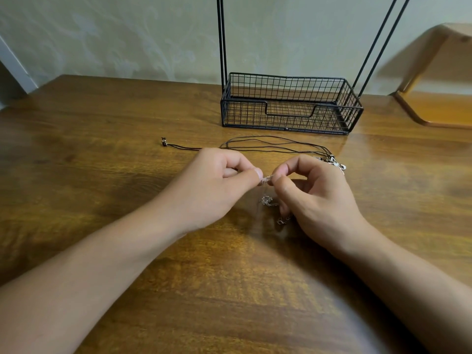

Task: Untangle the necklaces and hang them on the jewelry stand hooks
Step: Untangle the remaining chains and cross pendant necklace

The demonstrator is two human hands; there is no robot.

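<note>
Wooden table (pixel 127 154) fills lower frame. Centre frame: left hand (pixel 217 185) and right hand (pixel 314 198), fingers curled, each pinching thin silver chain (pixel 267 178) between thumb and forefinger; rest of chain bunched on table just below, near right hand. Behind hands: dark cord necklaces (pixel 268 145) lying on table, clasps at right. Upper centre: black wire jewelry stand (pixel 288 106), basket base, 2 pairs of upright rods.

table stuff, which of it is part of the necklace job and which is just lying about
Part of the job:
- silver chain, pinched between left hand and right hand
- black cords, lying on the table behind the hands
- wire stand, its hooks out of view

Just lying about:
- wooden shelf, at the far right
</note>
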